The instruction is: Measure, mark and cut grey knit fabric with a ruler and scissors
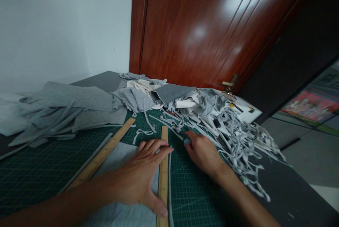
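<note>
While your left hand (143, 177) lies spread flat on the wooden ruler (164, 170), pressing it onto the grey cloth (116, 159), your right hand (201, 151) sits just right of the ruler, fingers curled on something small and blue that you cannot make out. Both rest on the green cutting mat (39, 170). Beyond the ruler's far end a heap of cloth scraps (212, 114) crowds in, its strips trailing right of the ruler. A second ruler (106, 154) lies left of it, folded grey fabric (74, 106) farther left.

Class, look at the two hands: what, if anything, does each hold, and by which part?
Left hand presses flat on the wooden ruler, held along its middle. Right hand pinches a small, mostly hidden tool; what it is cannot be told.
</note>
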{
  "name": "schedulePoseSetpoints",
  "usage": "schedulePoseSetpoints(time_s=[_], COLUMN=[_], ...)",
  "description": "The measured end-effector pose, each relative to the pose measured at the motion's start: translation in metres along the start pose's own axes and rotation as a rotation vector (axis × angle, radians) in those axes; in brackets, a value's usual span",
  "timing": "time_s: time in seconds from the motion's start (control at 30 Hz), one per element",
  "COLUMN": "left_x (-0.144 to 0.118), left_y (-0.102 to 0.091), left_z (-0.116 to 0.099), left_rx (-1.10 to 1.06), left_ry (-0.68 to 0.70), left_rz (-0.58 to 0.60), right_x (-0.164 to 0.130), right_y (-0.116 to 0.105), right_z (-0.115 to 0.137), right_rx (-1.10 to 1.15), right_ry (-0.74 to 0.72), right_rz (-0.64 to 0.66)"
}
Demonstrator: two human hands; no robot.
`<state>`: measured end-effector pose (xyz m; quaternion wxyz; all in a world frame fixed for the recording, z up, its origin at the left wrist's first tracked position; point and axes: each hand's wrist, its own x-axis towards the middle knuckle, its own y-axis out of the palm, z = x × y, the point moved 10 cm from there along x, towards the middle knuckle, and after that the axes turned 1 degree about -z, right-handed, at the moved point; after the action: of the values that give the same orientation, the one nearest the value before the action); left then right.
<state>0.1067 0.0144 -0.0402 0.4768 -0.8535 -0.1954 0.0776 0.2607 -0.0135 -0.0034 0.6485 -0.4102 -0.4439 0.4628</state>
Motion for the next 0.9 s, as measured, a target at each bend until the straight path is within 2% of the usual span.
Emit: schedulePoseSetpoints(time_s=[0.07,0.13,0.17,0.23,0.33,0.43,0.53,0.63,0.77,0.9], left_x=[-0.004,-0.007,-0.008,-0.009,-0.012,-0.021,-0.039,-0.054,-0.063,-0.069], left_y=[-0.003,-0.010,-0.016,-0.036,-0.070,-0.086,-0.084,-0.071,-0.062,-0.061], left_z=[0.000,-0.002,-0.003,-0.001,0.012,0.037,0.063,0.076,0.072,0.065], left_rx=[-0.033,-0.075,-0.085,-0.048,0.133,0.322,0.437,0.468,0.495,0.555], left_ry=[0.012,0.051,0.067,0.070,-0.002,-0.165,-0.327,-0.429,-0.449,-0.389], left_rz=[-0.002,-0.015,-0.034,-0.122,-0.300,-0.336,-0.290,-0.237,-0.268,-0.338], right_x=[-0.016,-0.035,-0.044,-0.056,-0.062,-0.060,-0.059,-0.059,-0.059,-0.055], right_y=[0.005,0.018,0.025,0.039,0.055,0.057,0.048,0.042,0.039,0.024], right_z=[0.020,0.048,0.060,0.076,0.085,0.082,0.080,0.082,0.080,0.056], right_rx=[0.061,0.221,0.277,0.252,0.105,0.015,-0.029,-0.081,-0.134,-0.110], right_ry=[-0.014,-0.072,-0.077,-0.050,0.014,0.085,0.108,0.089,0.069,0.081], right_rz=[0.022,0.105,0.139,0.196,0.284,0.338,0.340,0.324,0.284,0.220])
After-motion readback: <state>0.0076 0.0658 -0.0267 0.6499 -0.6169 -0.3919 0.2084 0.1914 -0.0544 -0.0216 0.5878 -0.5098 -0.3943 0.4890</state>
